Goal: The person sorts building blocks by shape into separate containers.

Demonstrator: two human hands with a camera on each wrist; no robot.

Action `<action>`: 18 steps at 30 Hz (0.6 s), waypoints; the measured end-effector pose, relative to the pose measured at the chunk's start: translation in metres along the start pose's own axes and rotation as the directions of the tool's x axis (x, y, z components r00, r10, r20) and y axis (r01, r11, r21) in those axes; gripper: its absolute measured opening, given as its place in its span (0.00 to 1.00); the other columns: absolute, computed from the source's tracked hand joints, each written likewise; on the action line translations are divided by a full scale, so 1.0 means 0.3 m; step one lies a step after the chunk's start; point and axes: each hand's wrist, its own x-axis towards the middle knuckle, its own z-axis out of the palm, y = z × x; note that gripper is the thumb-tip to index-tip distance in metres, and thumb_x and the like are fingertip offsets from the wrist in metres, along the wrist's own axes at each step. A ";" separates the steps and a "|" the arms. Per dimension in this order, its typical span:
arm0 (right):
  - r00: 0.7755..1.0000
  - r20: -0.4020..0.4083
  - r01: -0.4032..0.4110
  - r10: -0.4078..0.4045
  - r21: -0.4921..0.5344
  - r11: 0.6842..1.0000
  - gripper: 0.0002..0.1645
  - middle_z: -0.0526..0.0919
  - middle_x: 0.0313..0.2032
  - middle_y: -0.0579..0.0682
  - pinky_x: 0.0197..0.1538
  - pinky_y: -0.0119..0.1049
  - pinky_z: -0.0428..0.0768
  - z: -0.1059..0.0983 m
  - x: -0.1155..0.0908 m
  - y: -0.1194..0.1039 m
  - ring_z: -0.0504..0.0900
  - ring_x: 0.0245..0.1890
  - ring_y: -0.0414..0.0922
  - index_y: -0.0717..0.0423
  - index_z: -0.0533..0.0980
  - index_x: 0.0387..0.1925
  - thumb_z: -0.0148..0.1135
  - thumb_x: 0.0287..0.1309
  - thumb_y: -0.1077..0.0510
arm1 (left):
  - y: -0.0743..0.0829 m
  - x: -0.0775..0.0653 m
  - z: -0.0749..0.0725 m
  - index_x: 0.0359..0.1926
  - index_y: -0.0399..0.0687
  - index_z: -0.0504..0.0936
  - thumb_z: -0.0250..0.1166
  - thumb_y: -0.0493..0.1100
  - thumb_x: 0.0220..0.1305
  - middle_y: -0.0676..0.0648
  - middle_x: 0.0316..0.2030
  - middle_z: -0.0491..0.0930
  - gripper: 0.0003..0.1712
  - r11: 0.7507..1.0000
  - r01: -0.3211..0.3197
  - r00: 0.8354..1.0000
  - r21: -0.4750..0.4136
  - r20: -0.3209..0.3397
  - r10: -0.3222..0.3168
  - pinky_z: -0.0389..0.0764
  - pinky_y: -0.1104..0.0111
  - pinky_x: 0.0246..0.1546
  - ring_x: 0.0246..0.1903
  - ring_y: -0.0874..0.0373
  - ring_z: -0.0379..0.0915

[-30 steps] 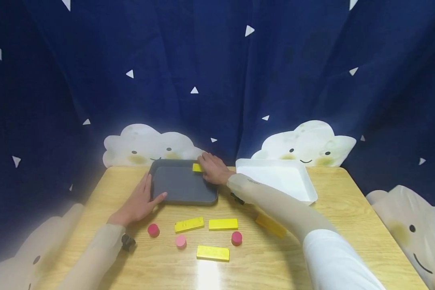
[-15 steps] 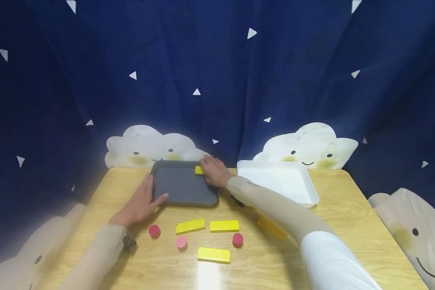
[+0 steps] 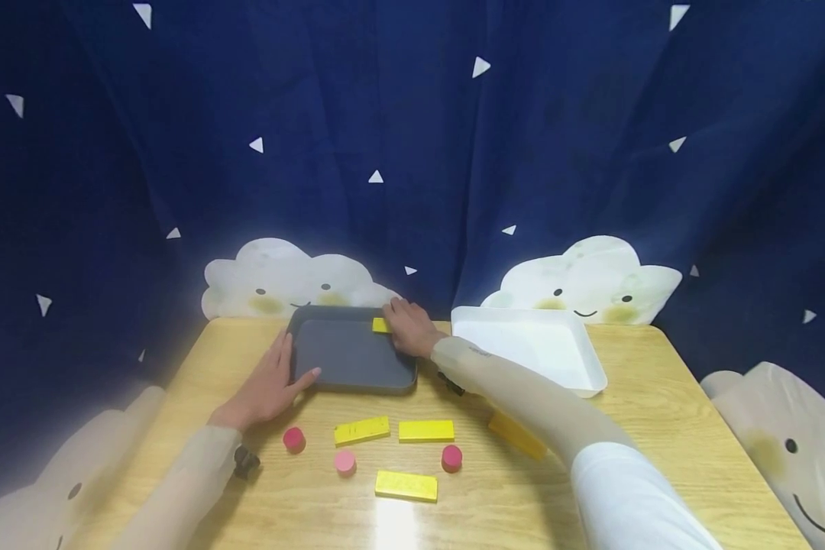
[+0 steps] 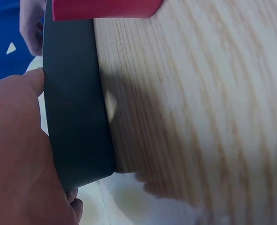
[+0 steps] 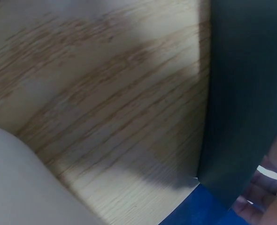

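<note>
A dark grey tray (image 3: 344, 355) stands toward the back of the wooden table. My left hand (image 3: 268, 386) rests against its left side, fingers fairly straight along the wall and thumb (image 3: 308, 377) over the near rim. At the tray's far right corner, my right hand (image 3: 411, 328) holds a yellow block (image 3: 380, 325); only the block's left end shows, the rest being under the hand. In the right wrist view, bent fingers (image 5: 256, 199) lie by the tray's corner, and the block is out of sight. The left wrist view has the tray's outer wall (image 4: 77, 103) beside my left hand.
To the right stands a white tray (image 3: 529, 344), partly behind my right arm. Nearer me lie yellow blocks (image 3: 426, 431), an orange-yellow block (image 3: 516, 434) under the right forearm, two red cylinders (image 3: 293, 440) and a pink cylinder (image 3: 345, 463). A blue curtain (image 3: 412, 153) hangs behind.
The head view has shifted slightly, so everything appears a little lower and further right. Both hands keep their places at the grey tray.
</note>
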 end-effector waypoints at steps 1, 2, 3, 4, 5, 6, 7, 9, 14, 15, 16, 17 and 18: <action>1.000 0.000 -0.001 0.001 -0.001 1.000 0.17 0.77 0.44 0.55 0.48 0.48 0.84 0.001 0.001 0.000 0.79 0.46 0.53 0.61 0.74 0.52 0.67 0.64 0.66 | 0.000 -0.001 0.000 0.83 0.24 0.39 0.53 0.71 0.79 0.26 0.84 0.34 0.62 1.000 0.001 1.000 -0.003 0.001 -0.001 0.45 0.39 0.82 0.83 0.27 0.35; 1.000 0.000 -0.001 0.001 -0.005 1.000 0.17 0.76 0.44 0.55 0.48 0.47 0.84 0.003 0.001 0.000 0.79 0.46 0.53 0.60 0.74 0.52 0.67 0.64 0.66 | 0.001 -0.002 -0.001 0.83 0.24 0.39 0.53 0.71 0.79 0.25 0.84 0.34 0.62 1.000 -0.002 1.000 -0.004 0.000 0.002 0.45 0.38 0.82 0.82 0.27 0.35; 1.000 -0.003 0.000 0.000 -0.005 1.000 0.17 0.76 0.43 0.55 0.47 0.47 0.83 0.004 0.002 0.000 0.79 0.45 0.53 0.60 0.74 0.52 0.67 0.63 0.66 | 0.001 -0.003 -0.001 0.83 0.24 0.39 0.53 0.71 0.79 0.25 0.83 0.33 0.62 1.000 -0.004 1.000 -0.007 0.000 0.004 0.45 0.38 0.82 0.82 0.27 0.35; 1.000 -0.005 0.001 -0.001 -0.004 1.000 0.17 0.76 0.43 0.55 0.47 0.47 0.83 0.004 0.002 0.001 0.79 0.45 0.53 0.60 0.74 0.52 0.67 0.63 0.66 | 0.001 -0.003 0.000 0.83 0.24 0.38 0.53 0.71 0.79 0.26 0.84 0.33 0.62 1.000 -0.004 1.000 -0.008 0.001 0.004 0.45 0.38 0.82 0.82 0.27 0.35; 1.000 -0.010 0.001 -0.001 0.001 1.000 0.17 0.76 0.43 0.55 0.47 0.47 0.83 0.004 0.002 0.002 0.79 0.45 0.53 0.61 0.74 0.51 0.68 0.62 0.66 | 0.001 -0.004 0.001 0.83 0.24 0.38 0.53 0.71 0.79 0.26 0.84 0.33 0.62 1.000 -0.003 1.000 -0.009 0.000 0.003 0.45 0.39 0.82 0.83 0.27 0.35; 1.000 -0.016 0.002 -0.002 0.002 1.000 0.17 0.76 0.43 0.55 0.47 0.47 0.83 0.004 0.002 0.003 0.79 0.45 0.53 0.60 0.74 0.51 0.68 0.62 0.66 | 0.002 -0.005 0.001 0.83 0.24 0.38 0.53 0.71 0.79 0.26 0.84 0.33 0.62 1.000 -0.004 1.000 -0.012 0.000 0.004 0.44 0.38 0.82 0.82 0.27 0.35; 1.000 -0.016 0.001 -0.001 0.005 1.000 0.17 0.76 0.43 0.55 0.47 0.47 0.83 0.003 0.002 0.004 0.79 0.45 0.53 0.60 0.74 0.51 0.68 0.62 0.66 | 0.001 -0.005 0.001 0.83 0.24 0.38 0.53 0.71 0.79 0.26 0.84 0.33 0.62 1.000 -0.003 1.000 -0.014 -0.001 0.003 0.44 0.38 0.82 0.82 0.27 0.35; 1.000 -0.014 -0.004 0.004 0.011 1.000 0.17 0.76 0.43 0.54 0.47 0.47 0.83 -0.002 0.002 0.007 0.79 0.44 0.53 0.60 0.73 0.50 0.68 0.61 0.65 | 0.003 -0.007 0.003 0.83 0.24 0.38 0.54 0.71 0.79 0.26 0.84 0.33 0.63 1.000 0.000 1.000 -0.016 -0.004 0.000 0.45 0.38 0.81 0.82 0.27 0.35; 1.000 0.002 -0.011 0.011 0.019 1.000 0.19 0.76 0.44 0.53 0.48 0.46 0.82 -0.027 -0.001 0.011 0.79 0.45 0.52 0.59 0.73 0.51 0.70 0.61 0.63 | 0.002 -0.009 0.002 0.83 0.24 0.38 0.54 0.70 0.79 0.26 0.84 0.32 0.62 1.000 0.003 1.000 -0.013 -0.003 -0.003 0.45 0.38 0.81 0.82 0.27 0.35; 1.000 0.002 -0.012 0.012 0.020 1.000 0.19 0.76 0.44 0.53 0.48 0.46 0.82 -0.033 -0.003 0.011 0.79 0.45 0.52 0.59 0.73 0.51 0.70 0.61 0.62 | 0.001 -0.008 0.001 0.83 0.25 0.38 0.54 0.71 0.79 0.26 0.84 0.32 0.62 1.000 0.004 1.000 -0.010 0.000 -0.004 0.45 0.38 0.82 0.83 0.27 0.34; 1.000 0.001 -0.014 0.014 0.023 1.000 0.19 0.76 0.44 0.54 0.49 0.47 0.82 -0.039 -0.005 0.011 0.79 0.45 0.53 0.59 0.73 0.51 0.70 0.61 0.62 | 0.002 -0.008 -0.001 0.83 0.25 0.38 0.54 0.71 0.79 0.26 0.84 0.32 0.62 1.000 0.003 1.000 -0.010 0.002 -0.003 0.44 0.38 0.82 0.83 0.27 0.34; 1.000 -0.004 -0.015 0.015 0.024 1.000 0.19 0.76 0.44 0.54 0.49 0.47 0.82 -0.045 -0.008 0.011 0.79 0.45 0.53 0.59 0.73 0.51 0.70 0.61 0.61 | 0.003 -0.007 -0.003 0.83 0.25 0.38 0.53 0.71 0.79 0.26 0.84 0.32 0.62 1.000 0.005 1.000 -0.010 0.005 -0.005 0.44 0.38 0.82 0.83 0.28 0.34; 1.000 -0.009 -0.016 0.016 0.024 1.000 0.20 0.76 0.44 0.54 0.49 0.47 0.82 -0.049 -0.011 0.011 0.79 0.45 0.53 0.59 0.74 0.51 0.71 0.62 0.61 | 0.003 -0.007 -0.004 0.83 0.25 0.37 0.53 0.71 0.79 0.27 0.84 0.32 0.62 1.000 0.005 1.000 -0.010 0.009 -0.005 0.44 0.38 0.82 0.83 0.28 0.33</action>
